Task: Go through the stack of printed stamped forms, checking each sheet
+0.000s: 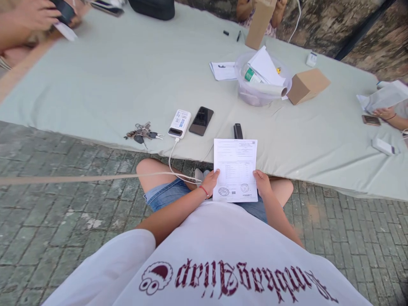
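A printed sheet of paper with two round stamps near its bottom is held upright over my lap. My left hand grips its left edge, thumb on the front; a red string circles that wrist. On the opposite edge, my right hand pinches the paper the same way. Behind the sheet's top lies a black stapler-like object, partly hidden. To the left on the table are a black phone, a white power bank with a cable plugged in, and a bunch of keys.
A clear plastic tub holds papers, a bottle and a roll. Beside it stand a cardboard box and folded papers. Other people sit at the far side, left and right of the cloth-covered table. A cable crosses left of my lap.
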Motion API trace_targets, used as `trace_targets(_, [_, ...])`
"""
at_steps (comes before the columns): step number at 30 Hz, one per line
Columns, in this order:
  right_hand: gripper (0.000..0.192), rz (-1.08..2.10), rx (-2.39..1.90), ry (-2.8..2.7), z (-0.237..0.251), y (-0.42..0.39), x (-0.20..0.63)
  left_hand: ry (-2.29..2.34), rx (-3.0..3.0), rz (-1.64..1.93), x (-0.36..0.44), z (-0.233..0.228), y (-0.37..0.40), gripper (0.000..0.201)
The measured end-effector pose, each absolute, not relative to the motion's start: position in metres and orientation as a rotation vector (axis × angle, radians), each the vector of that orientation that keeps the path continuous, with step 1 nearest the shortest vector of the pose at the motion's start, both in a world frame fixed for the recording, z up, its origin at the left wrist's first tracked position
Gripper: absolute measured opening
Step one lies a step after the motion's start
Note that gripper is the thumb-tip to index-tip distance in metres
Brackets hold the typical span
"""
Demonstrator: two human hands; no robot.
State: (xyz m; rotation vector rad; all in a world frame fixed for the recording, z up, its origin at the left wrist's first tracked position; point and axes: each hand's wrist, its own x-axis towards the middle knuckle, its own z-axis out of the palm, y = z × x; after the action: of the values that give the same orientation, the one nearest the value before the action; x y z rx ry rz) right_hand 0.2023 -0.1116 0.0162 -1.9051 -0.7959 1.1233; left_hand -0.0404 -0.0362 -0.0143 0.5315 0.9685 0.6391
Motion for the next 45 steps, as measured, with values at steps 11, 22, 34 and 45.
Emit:
trace_targets(11, [0.022,0.725,-1.952,-0.808,0.071,-0.027,0.275,0.926,0.619,0.537,-0.043,0.001,-0.027,0.052])
trace_targets(22, [0.053,0.714,-2.588,-1.702,0.081,0.12,0.187,0.965,0.628,0.477,-0.04,0.005,-0.03,0.036])
trace_targets(34, [0.023,0.837,-2.612,-1.418,0.076,0.147,0.189,0.865,0.635,0.471,-0.019,-0.005,-0.026,0.053])
trace_targets(45, [0.042,0.835,-2.671,-1.494,0.077,0.137,0.185,0.896,0.59,0.387,-0.005,-0.003,-0.008,0.038])
